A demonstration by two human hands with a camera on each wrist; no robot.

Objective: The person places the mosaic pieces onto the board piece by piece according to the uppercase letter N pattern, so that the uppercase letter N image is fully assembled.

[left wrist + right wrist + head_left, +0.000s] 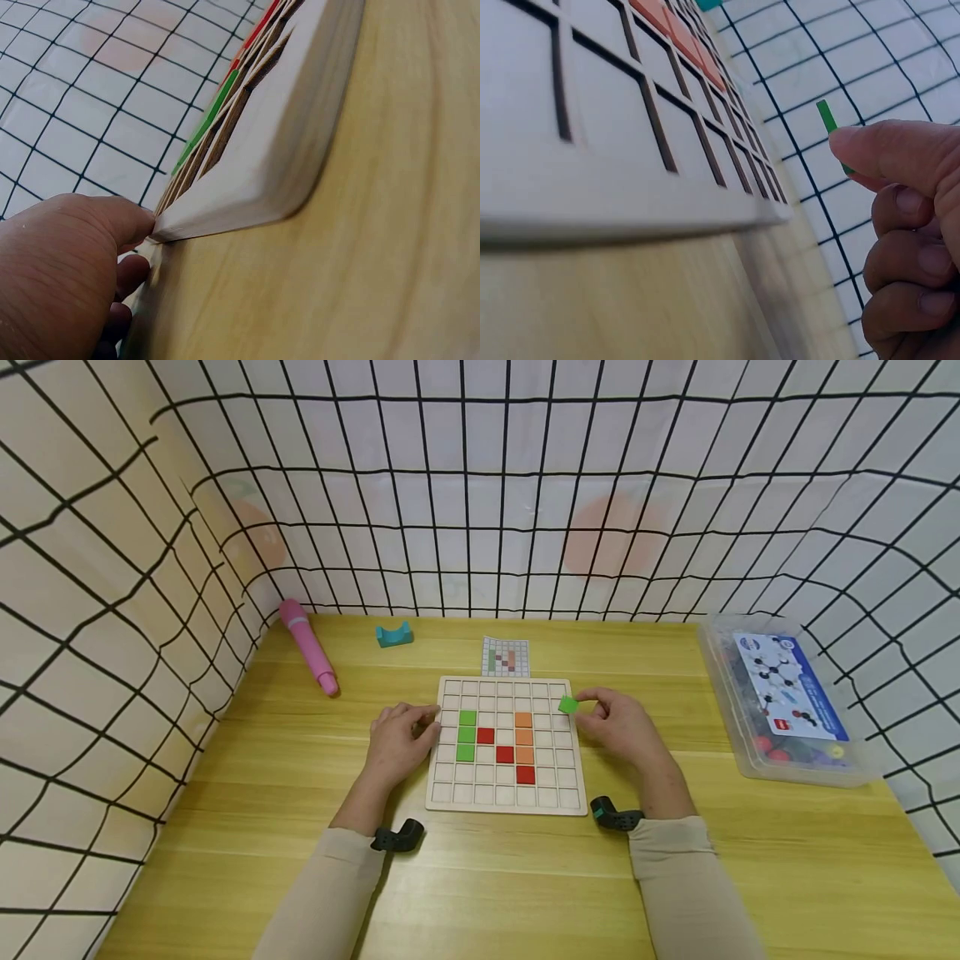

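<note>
A wooden grid board (506,806) lies flat in the middle of the table. In its cells sit three green tiles (467,735), three orange tiles (523,737) and three red tiles (505,754). Over the board's upper right edge, my right hand (618,725) pinches another green tile (567,704) between thumb and forefinger; in the right wrist view this tile (824,115) is seen edge-on, raised off the board. My left hand (396,742) rests at the board's left edge, thumb and fingertip touching it, and the wrist view shows the thumb against the rim (225,217).
Behind the board lies a small printed pattern card (506,647). A pink marker-shaped stick (309,647) and a teal curved block (394,635) are at the back left. To the right stands a clear plastic box (806,768) of coloured parts. Black-grid netting (510,493) surrounds the table.
</note>
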